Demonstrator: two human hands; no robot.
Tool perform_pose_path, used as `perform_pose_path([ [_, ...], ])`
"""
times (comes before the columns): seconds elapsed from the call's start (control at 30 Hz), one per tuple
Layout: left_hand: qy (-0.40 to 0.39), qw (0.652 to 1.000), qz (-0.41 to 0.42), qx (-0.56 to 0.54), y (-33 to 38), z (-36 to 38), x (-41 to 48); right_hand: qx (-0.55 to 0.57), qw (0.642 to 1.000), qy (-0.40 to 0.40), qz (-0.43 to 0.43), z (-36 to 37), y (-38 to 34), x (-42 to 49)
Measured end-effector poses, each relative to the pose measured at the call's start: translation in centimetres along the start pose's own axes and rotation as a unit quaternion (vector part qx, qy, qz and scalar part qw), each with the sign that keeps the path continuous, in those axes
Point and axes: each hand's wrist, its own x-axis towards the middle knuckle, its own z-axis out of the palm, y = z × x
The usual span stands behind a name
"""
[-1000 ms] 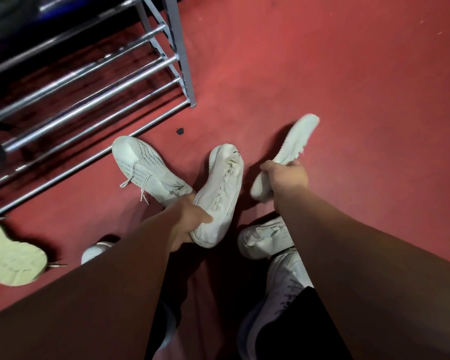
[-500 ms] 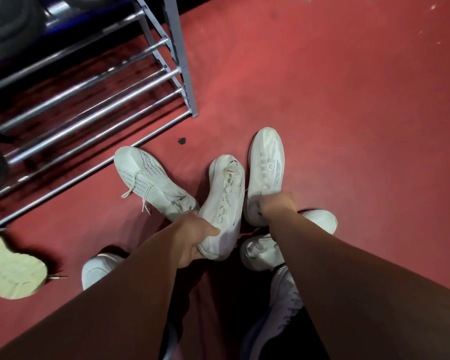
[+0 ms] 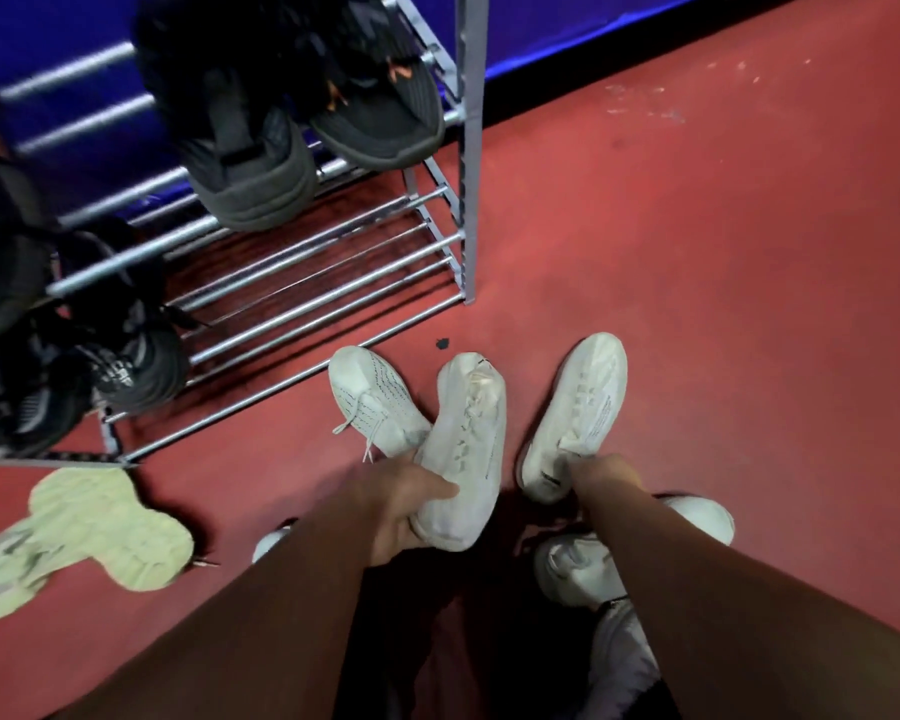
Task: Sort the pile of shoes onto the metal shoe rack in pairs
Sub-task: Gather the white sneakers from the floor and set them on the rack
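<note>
My left hand (image 3: 401,511) grips the heel of a cream sneaker (image 3: 466,449) whose toe points away from me. My right hand (image 3: 601,478) holds the heel of a matching cream sneaker (image 3: 578,413), upright with its toe also pointing away. The two lie side by side, a gap apart. A white knit laced sneaker (image 3: 370,400) lies on the red floor, its heel under the left-hand shoe. The metal shoe rack (image 3: 333,298) stands ahead on the left; the right half of its lowest bars is bare.
Dark grey shoes (image 3: 253,163) and black shoes (image 3: 126,356) sit on the rack. A pale green sole-up shoe (image 3: 100,527) lies at left. More white shoes (image 3: 578,569) lie under my right arm. A blue wall (image 3: 567,28) backs the rack.
My right hand turned its sneaker from sole-up to upright and brought it beside the left-hand sneaker. The view tilted up, revealing the rack's upper shelves with dark shoes.
</note>
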Motion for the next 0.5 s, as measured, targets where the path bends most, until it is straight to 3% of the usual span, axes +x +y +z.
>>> perform_pose_path([
  [0.23,-0.007,0.998,0.026,-0.05,-1.0,-2.6,-0.9,0.051,0.999,0.003,0.001,2.1,0.8,0.9],
  [0.37,-0.023,0.996,0.028,-0.079,-2.7,-2.9,0.3,0.07,0.994,-0.034,0.073,2.3,0.6,2.4],
  [0.5,-0.028,0.996,0.013,-0.087,-1.9,-3.0,0.8,0.014,0.998,-0.026,0.061,1.6,-0.7,2.5],
])
